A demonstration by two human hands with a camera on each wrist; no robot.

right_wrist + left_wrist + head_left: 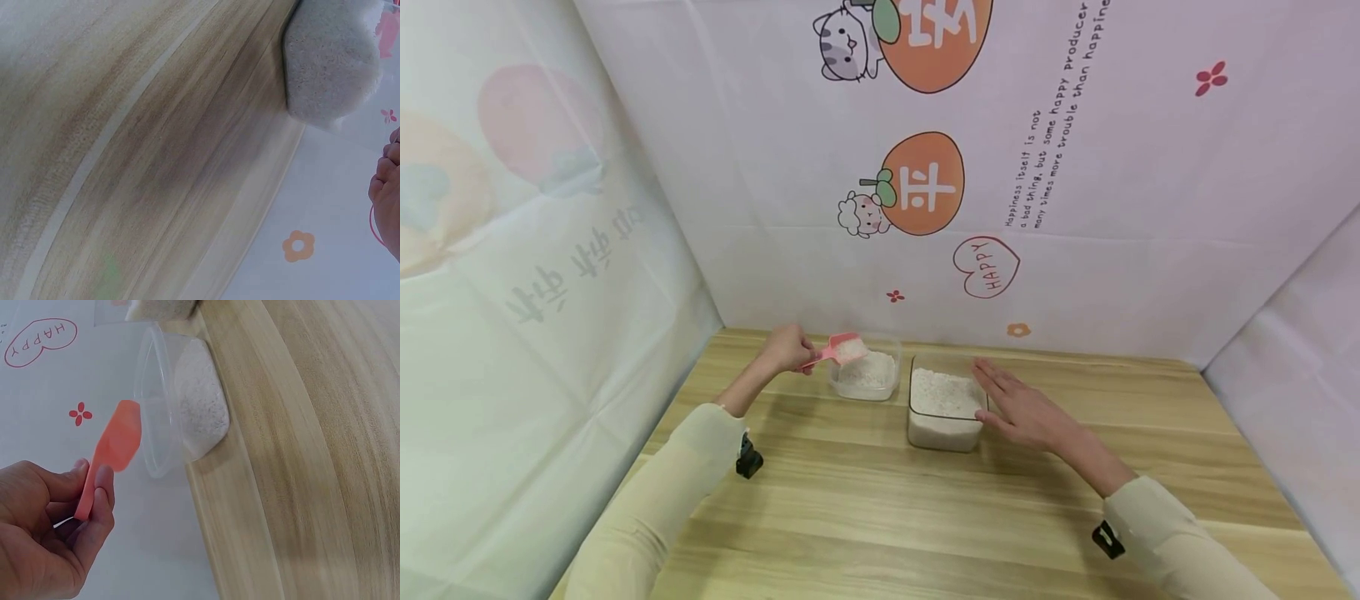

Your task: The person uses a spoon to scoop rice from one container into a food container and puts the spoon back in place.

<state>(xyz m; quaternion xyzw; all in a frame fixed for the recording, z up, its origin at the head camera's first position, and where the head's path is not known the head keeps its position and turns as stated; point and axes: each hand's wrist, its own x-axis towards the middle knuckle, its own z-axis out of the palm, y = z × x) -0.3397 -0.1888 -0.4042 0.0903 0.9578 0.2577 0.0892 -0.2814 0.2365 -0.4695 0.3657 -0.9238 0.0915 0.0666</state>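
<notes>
In the head view my left hand pinches the handle of a small pink scoop, which bears white grains that look like rice. The scoop is above a clear plastic tub partly filled with the same grains. In the left wrist view, thumb and fingers of the left hand close round the handle of the scoop. My right hand has its fingers extended at the right side of a larger clear square container of grains. Only part of the right hand shows in its wrist view.
Both containers stand side by side near the back of a wood-grain table. Behind it rises a white printed cloth, with more cloth hanging on the left and right sides.
</notes>
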